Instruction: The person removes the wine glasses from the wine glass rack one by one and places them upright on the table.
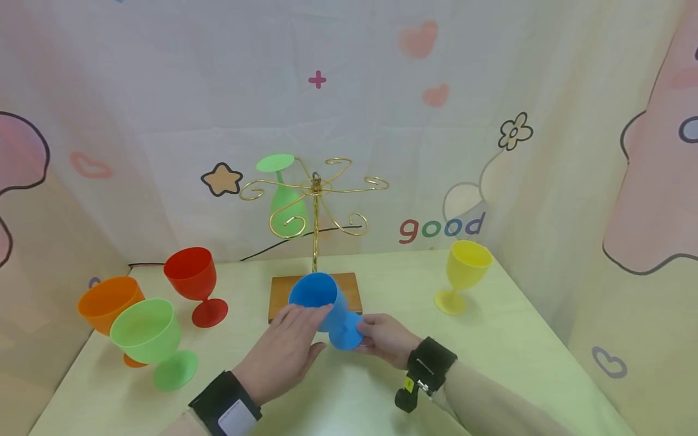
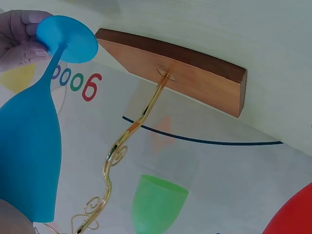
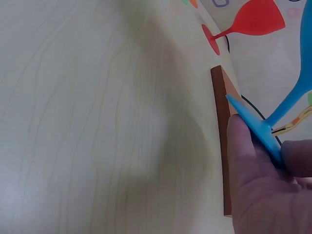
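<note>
A blue plastic goblet [image 1: 342,312] is tilted in front of the stand, its bowl up and to the left. My right hand [image 1: 388,339] pinches the edge of its round foot between thumb and fingers; the right wrist view shows the thumb [image 3: 298,158] on the stem side. My left hand [image 1: 289,348] lies against the bowl near the rim, fingers extended and thumb apart. Behind the goblet stands a gold wire rack [image 1: 315,230] with curled arms on a wooden base [image 1: 349,290]. A green goblet [image 1: 289,209] hangs upside down from one left arm.
On the left of the table [image 1: 240,363] stand a red goblet [image 1: 191,275], an orange goblet [image 1: 111,303] and a light green goblet [image 1: 147,333]. A yellow goblet [image 1: 466,266] stands at the right. A printed cloth [image 1: 349,109] encloses the back and sides.
</note>
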A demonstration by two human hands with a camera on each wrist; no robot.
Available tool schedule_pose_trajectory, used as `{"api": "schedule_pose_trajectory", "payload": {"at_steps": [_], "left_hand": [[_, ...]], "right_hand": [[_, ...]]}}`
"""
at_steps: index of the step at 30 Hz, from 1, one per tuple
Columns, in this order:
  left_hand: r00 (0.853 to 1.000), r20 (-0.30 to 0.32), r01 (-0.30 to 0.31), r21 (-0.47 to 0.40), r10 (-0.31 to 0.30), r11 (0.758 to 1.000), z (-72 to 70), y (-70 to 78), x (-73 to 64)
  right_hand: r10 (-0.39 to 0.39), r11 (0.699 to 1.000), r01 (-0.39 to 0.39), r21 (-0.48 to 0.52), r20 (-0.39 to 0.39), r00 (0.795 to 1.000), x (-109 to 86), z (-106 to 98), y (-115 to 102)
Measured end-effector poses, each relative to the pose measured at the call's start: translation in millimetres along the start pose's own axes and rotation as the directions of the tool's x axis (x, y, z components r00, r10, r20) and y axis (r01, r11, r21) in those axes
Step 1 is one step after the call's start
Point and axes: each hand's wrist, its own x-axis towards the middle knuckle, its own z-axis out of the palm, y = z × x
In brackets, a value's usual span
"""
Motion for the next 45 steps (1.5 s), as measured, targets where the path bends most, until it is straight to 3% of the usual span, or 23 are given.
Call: {"api": "schedule_pose_trajectory", "payload": {"at_steps": [5,11,13,15,16,18,21,23,25,29,34,40,45], "left_hand": [[0.994,0.021,0.113,-0.078,-0.111,0.991,-3.8,1.5,1.4],[0.982,0.054,0.186,-0.118,-0.181,0.975,-10.4,1.0,2.6],[0.979,0.062,0.202,-0.107,-0.196,0.974,-13.3,0.2,3.3],[0.973,0.075,0.225,-0.095,-0.218,0.970,-16.6,-1.5,3.9],[0.968,0.082,0.244,-0.091,-0.237,0.966,-18.3,-2.7,3.7],[0.963,0.089,0.261,-0.080,-0.254,0.962,-22.3,-7.4,1.9],[0.958,0.099,0.276,-0.045,-0.271,0.960,-28.5,-18.8,-5.5],[0.959,0.104,0.265,-0.002,-0.263,0.964,-32.8,-28.8,-13.4],[0.956,0.114,0.265,0.055,-0.270,0.963,-36.2,-39.1,-22.2],[0.951,0.123,0.264,0.153,-0.283,0.952,-41.6,-56.4,-38.9],[0.947,0.148,0.256,0.195,-0.287,0.947,-46.4,-70.5,-55.9],[0.933,0.194,0.262,0.216,-0.304,0.941,-52.3,-83.0,-74.9],[0.910,0.226,0.297,0.228,-0.347,0.927,-60.3,-90.3,-85.9]], "right_hand": [[0.015,1.000,-0.015,-0.020,0.000,1.000,1.7,4,1],[-0.003,0.999,0.004,-0.038,0.036,0.999,2.4,7,2],[-0.029,0.995,0.031,-0.094,0.021,0.999,3.1,7,0],[-0.078,0.972,0.071,-0.223,-0.021,0.997,4.5,7,-2],[-0.115,0.944,0.094,-0.317,-0.049,0.992,5.2,6,-3],[-0.207,0.841,0.124,-0.527,-0.102,0.973,4.9,5,-7],[-0.342,0.611,0.109,-0.784,-0.137,0.930,3.6,-1,-14],[-0.402,0.504,0.099,-0.858,-0.131,0.906,1.5,-6,-20],[-0.443,0.438,0.103,-0.893,-0.114,0.889,1.0,-13,-24],[-0.499,0.387,0.132,-0.913,-0.087,0.862,0.2,-24,-28],[-0.532,0.346,0.134,-0.929,-0.077,0.843,1.4,-33,-28],[-0.531,0.310,0.102,-0.945,-0.083,0.843,0.3,-46,-29],[-0.522,0.237,0.051,-0.970,-0.083,0.849,-0.8,-57,-29]]}}
